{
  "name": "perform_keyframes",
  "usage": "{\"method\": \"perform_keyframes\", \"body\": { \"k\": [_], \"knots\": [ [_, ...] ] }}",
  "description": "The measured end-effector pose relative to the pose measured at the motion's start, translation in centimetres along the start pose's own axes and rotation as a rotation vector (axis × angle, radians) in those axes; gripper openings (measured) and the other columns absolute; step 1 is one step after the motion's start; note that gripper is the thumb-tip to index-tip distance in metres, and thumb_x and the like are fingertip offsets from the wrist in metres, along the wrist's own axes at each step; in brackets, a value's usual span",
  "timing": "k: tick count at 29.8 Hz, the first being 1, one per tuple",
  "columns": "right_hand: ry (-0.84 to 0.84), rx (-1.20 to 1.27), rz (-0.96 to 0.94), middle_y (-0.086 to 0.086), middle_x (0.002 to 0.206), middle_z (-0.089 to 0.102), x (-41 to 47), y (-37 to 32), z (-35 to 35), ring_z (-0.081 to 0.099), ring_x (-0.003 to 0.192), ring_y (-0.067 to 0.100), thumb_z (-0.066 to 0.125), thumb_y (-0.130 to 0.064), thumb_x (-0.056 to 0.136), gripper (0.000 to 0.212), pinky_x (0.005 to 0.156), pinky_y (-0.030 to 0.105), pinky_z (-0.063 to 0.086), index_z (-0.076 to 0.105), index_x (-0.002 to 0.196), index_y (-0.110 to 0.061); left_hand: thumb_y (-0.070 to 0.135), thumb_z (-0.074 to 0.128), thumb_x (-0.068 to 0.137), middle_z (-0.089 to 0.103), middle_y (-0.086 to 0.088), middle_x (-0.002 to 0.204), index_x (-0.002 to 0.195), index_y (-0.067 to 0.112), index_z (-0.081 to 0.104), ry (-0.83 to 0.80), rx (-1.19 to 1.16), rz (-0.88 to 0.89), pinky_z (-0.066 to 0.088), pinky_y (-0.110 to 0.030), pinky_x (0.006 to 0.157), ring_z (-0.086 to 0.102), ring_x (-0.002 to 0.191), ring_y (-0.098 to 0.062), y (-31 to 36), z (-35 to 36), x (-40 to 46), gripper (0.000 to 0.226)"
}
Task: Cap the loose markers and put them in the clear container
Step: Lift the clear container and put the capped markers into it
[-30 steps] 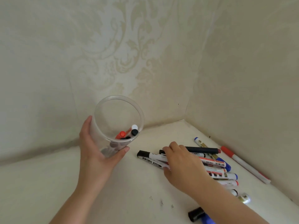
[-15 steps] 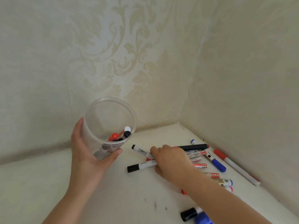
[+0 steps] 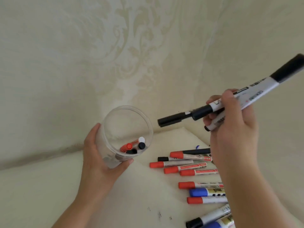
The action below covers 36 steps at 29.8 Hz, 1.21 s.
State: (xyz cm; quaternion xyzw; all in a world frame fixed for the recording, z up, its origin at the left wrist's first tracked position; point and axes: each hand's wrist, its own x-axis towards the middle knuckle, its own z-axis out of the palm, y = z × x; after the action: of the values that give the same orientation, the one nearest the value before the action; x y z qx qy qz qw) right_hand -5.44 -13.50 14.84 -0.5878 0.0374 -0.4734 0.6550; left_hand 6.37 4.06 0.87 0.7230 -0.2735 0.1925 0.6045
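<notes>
Above the table (image 3: 49, 195), right hand (image 3: 233, 129) now lifted, gripping black markers (image 3: 246, 94), left hand (image 3: 98, 162) still clasping container (image 3: 126, 122).

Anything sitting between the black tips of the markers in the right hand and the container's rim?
Nothing. In the head view the gap from the raised black markers in the right hand to the clear container, steadied by the left hand, is open air.
</notes>
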Motion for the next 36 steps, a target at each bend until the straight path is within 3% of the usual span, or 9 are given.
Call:
{"method": "perform_keyframes", "body": {
  "k": [6, 10, 13, 17, 24, 27, 29, 32, 36],
  "knots": [
    [-0.293, -0.273, 0.005, 0.013, 0.073, 0.050, -2.8, 3.6, 4.3, 0.041, 0.053, 0.005, 0.051, -0.019, 0.092, 0.011, 0.050, 0.015, 0.038, 0.047, 0.091, -0.009, 0.035, 0.089, 0.049, 0.020, 0.045, 0.128, 0.124, 0.062, 0.016, -0.025, 0.013, -0.003, 0.030, -0.029, 0.104, 0.030, 0.128, 0.002, 0.4, -0.3, 0.0, 0.108],
    [-0.358, -0.349, 0.156, -0.012, 0.059, 0.048, -3.1, 4.5, 5.0, 0.042, 0.049, 0.000, 0.062, -0.022, 0.084, 0.013, 0.045, 0.009, 0.036, 0.051, 0.087, -0.017, 0.042, 0.079, 0.049, 0.022, 0.035, 0.133, 0.131, 0.047, 0.018, -0.023, 0.045, 0.003, 0.033, -0.033, 0.105, 0.032, 0.129, -0.005, 0.3, -0.3, 0.1, 0.103],
    [-0.264, -0.276, 0.125, -0.017, 0.057, 0.047, -2.3, 3.8, 5.0, 0.043, 0.049, -0.002, 0.061, -0.026, 0.085, 0.011, 0.048, 0.009, 0.037, 0.051, 0.090, -0.024, 0.044, 0.079, 0.049, 0.024, 0.032, 0.135, 0.131, 0.048, 0.018, -0.031, 0.039, 0.034, 0.030, -0.023, 0.103, 0.030, 0.129, -0.002, 0.2, -0.3, 0.1, 0.102],
    [-0.229, -0.200, 0.021, 0.013, 0.080, 0.053, -1.6, 2.8, 5.6, 0.045, 0.062, 0.011, 0.049, -0.022, 0.092, 0.009, 0.056, 0.022, 0.043, 0.049, 0.087, -0.015, 0.033, 0.089, 0.051, 0.018, 0.048, 0.125, 0.128, 0.055, 0.016, -0.034, 0.047, 0.042, 0.026, -0.004, 0.095, 0.025, 0.123, 0.015, 0.2, 0.0, 0.0, 0.108],
    [-0.326, -0.150, -0.006, 0.025, 0.090, 0.056, -2.7, 2.9, 6.9, 0.052, 0.074, 0.023, 0.049, -0.017, 0.093, 0.016, 0.067, 0.026, 0.046, 0.049, 0.089, -0.002, 0.042, 0.079, 0.047, 0.023, 0.044, 0.126, 0.131, 0.047, 0.018, 0.009, -0.007, 0.003, 0.033, -0.008, 0.095, 0.034, 0.126, 0.003, 0.1, -0.4, 0.3, 0.104],
    [-0.338, -0.087, -0.017, 0.017, 0.087, 0.058, -2.9, 2.8, 6.9, 0.055, 0.078, 0.018, 0.050, -0.014, 0.092, 0.010, 0.073, 0.025, 0.048, 0.049, 0.091, -0.004, 0.049, 0.075, 0.045, 0.034, 0.020, 0.135, 0.137, 0.033, 0.023, 0.004, 0.003, 0.011, 0.040, -0.019, 0.094, 0.041, 0.126, -0.012, 0.1, -0.1, 0.4, 0.107],
    [-0.466, -0.189, 0.074, -0.005, 0.080, 0.057, -3.3, 3.2, 7.2, 0.054, 0.072, 0.003, 0.054, -0.017, 0.090, 0.012, 0.070, 0.016, 0.046, 0.049, 0.100, -0.013, 0.044, 0.083, 0.045, 0.035, 0.007, 0.138, 0.137, 0.031, 0.024, -0.020, 0.011, -0.011, 0.043, -0.021, 0.088, 0.045, 0.122, -0.016, 0.2, 0.1, 0.3, 0.111],
    [-0.473, -0.204, 0.154, -0.017, 0.081, 0.053, -3.8, 3.8, 7.4, 0.051, 0.070, -0.008, 0.058, -0.018, 0.088, 0.020, 0.064, 0.006, 0.042, 0.048, 0.106, -0.020, 0.039, 0.088, 0.042, 0.036, 0.006, 0.139, 0.129, 0.049, 0.022, -0.032, -0.033, -0.015, 0.043, -0.016, 0.088, 0.045, 0.118, -0.001, 0.2, 0.2, 0.2, 0.110],
    [-0.254, -0.072, 0.079, -0.014, 0.079, 0.053, -3.7, 3.2, 7.8, 0.053, 0.077, -0.002, 0.063, -0.016, 0.084, 0.015, 0.072, 0.009, 0.042, 0.051, 0.090, -0.022, 0.045, 0.079, 0.040, 0.033, 0.010, 0.139, 0.125, 0.056, 0.019, 0.022, -0.034, -0.028, 0.039, -0.038, 0.101, 0.040, 0.128, -0.014, -0.2, 0.0, 0.4, 0.105]
  ]
}}
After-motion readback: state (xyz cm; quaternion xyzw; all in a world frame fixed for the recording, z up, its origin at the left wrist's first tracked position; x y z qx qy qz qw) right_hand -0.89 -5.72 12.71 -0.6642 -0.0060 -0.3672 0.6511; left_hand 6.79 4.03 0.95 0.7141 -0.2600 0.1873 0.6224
